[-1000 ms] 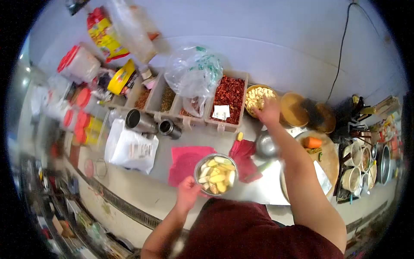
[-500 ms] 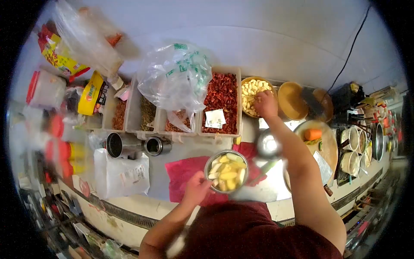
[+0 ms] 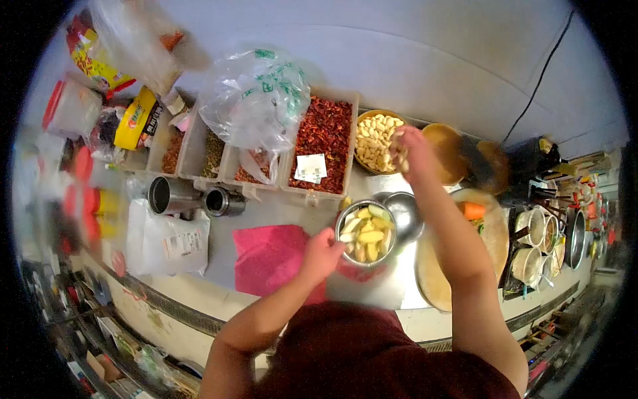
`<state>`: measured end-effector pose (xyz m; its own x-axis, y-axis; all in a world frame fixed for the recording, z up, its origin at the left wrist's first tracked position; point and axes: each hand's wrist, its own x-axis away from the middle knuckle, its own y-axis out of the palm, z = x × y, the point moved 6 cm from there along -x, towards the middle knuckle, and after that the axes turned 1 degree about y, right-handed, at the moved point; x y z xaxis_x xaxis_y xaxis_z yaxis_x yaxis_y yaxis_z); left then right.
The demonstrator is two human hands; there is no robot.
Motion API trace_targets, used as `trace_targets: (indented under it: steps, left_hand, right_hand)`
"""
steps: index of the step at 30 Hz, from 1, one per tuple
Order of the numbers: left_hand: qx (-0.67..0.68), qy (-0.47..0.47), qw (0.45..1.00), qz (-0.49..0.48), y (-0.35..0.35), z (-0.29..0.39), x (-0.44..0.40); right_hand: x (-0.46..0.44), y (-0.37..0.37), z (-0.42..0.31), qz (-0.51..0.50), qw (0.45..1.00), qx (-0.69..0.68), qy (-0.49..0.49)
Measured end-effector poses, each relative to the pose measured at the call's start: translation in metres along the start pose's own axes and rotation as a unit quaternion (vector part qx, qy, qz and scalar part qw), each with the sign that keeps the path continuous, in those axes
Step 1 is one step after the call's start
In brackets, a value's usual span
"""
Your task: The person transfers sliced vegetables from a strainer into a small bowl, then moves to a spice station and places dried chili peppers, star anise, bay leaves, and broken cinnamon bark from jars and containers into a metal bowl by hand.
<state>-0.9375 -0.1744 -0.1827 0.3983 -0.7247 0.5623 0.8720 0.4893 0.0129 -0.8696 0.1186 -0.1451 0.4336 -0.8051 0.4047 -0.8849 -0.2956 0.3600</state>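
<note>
My left hand (image 3: 323, 255) grips the rim of a round metal bowl (image 3: 339, 247), with the thumb side at its left edge. Pale yellow slices (image 3: 370, 236) fill this bowl; they look like ginger, though I cannot be sure. My right hand (image 3: 415, 154) is somewhat blurred at the right rim of a brown bowl of peeled garlic cloves (image 3: 377, 139). Its fingers are curled together, and pale cloves show between them. Below the right forearm an empty-looking metal bowl (image 3: 407, 216) sits on the counter, partly behind the bowl of slices.
A bin of dried red chilies (image 3: 325, 133) and other spice bins line the wall, under a clear plastic bag (image 3: 256, 100). A pink cloth (image 3: 269, 259) lies at front. Rightward are a round cutting board (image 3: 435, 272) with a carrot (image 3: 473, 211), and several pots (image 3: 528, 264).
My right hand has come up off the garlic to the bowl's right side. My left hand has carried the bowl of slices rightward and up, nearer the garlic. The whole view has shifted slightly.
</note>
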Motion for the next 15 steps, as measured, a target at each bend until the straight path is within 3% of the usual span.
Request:
trace_targets:
  steps: [1, 3, 5, 7, 9, 11, 15]
  left_hand:
    - [-0.030, 0.016, 0.999, 0.006, 0.007, -0.006, -0.009]
    - [-0.065, 0.061, 0.996, 0.011, 0.021, -0.007, -0.019]
    - [0.039, -0.007, 0.999, 0.009, 0.035, 0.021, -0.011]
    - [0.063, 0.000, 0.998, 0.002, 0.046, 0.028, -0.012]
    - [0.076, 0.028, 0.997, -0.003, 0.054, 0.019, -0.018]
    - [0.085, 0.027, 0.996, -0.004, 0.058, 0.007, -0.020]
    - [0.108, 0.007, 0.993, -0.041, 0.063, 0.003, -0.015]
  right_hand:
    - [0.020, 0.008, 0.001, -0.069, 0.997, 0.043, -0.007]
    - [0.081, 0.026, -0.007, -0.138, 0.928, 0.334, -0.085]
    - [0.138, 0.049, -0.013, -0.204, 0.762, 0.495, -0.363]
    - [0.163, 0.050, 0.002, -0.220, 0.656, 0.594, -0.410]
    - [0.167, 0.045, 0.000, -0.191, 0.652, 0.597, -0.426]
    - [0.170, 0.038, 0.004, -0.192, 0.601, 0.628, -0.454]
    - [0.176, 0.029, 0.004, -0.196, 0.596, 0.638, -0.446]
